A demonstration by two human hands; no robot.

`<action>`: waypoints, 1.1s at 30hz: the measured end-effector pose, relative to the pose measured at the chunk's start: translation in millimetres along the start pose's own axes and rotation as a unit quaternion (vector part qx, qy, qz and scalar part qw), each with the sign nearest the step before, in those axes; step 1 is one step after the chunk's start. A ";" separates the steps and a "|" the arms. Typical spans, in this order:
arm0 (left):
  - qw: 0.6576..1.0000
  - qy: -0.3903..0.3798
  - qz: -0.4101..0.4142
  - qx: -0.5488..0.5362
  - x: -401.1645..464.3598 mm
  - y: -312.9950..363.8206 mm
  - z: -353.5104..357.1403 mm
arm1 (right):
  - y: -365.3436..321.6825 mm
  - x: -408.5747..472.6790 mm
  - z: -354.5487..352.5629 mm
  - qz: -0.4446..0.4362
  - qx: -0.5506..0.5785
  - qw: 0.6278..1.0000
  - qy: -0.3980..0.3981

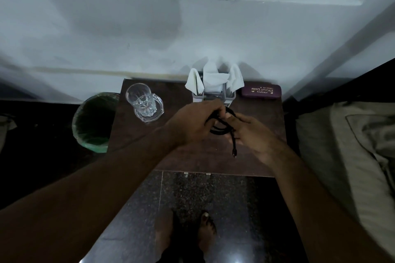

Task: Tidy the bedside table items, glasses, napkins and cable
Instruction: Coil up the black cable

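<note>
Overhead, both hands' grips hold the black cable (222, 128) above the dark table (265, 117).

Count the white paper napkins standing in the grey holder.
3. In the grey plastic holder at the table's back edge: one white paper napkin on the left, one in the middle, one on the right. More may be hidden inside.

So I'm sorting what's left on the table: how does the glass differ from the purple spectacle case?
The glass is clear and open-topped, sitting in a glass jug; the spectacle case is opaque purple, closed, with gold lettering. The glass stands at the table's back left; the case lies flat at the back right. Neither is touched: both hands hold the black cable.
</note>
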State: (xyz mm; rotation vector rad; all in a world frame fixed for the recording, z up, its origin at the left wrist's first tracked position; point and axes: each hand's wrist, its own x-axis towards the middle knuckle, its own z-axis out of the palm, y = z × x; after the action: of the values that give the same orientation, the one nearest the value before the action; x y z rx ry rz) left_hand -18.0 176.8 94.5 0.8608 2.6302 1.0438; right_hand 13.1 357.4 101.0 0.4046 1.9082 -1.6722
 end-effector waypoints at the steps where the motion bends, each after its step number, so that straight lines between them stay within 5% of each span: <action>1: 0.999 0.005 0.009 0.050 -1.4 0.5 -0.2 | -1.0 -0.4 -0.3 0.016 0.015 1.000 -0.005; 6: 0.962 0.059 0.086 0.252 -3.6 -2.5 0.4 | 0.5 -1.9 -4.0 0.069 0.047 0.996 -0.017; 12: 0.948 0.096 0.109 0.284 -4.6 -5.1 2.3 | 1.6 -2.3 5.2 0.040 0.041 0.998 0.026; 18: 0.980 0.177 -0.090 0.019 -7.7 10.6 9.3 | -2.0 2.1 13.0 -0.006 0.062 0.996 0.058; 23: 0.866 0.261 -0.349 -0.244 5.5 15.5 23.8 | 4.2 7.2 14.9 0.048 0.155 0.985 0.058; 27: 0.727 0.248 -0.400 -0.499 8.1 18.5 26.9 | 7.6 7.8 16.6 0.016 0.141 0.984 0.104; 33: 0.675 0.179 -0.394 -0.597 -3.4 18.7 24.9 | 1.7 7.7 15.7 -0.026 0.164 0.967 0.191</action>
State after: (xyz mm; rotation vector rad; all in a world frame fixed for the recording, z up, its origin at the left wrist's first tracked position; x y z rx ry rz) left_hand 2.2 200.0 88.6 -0.7507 1.4387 2.1690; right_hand 11.3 341.3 94.1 0.8683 1.9096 -2.0733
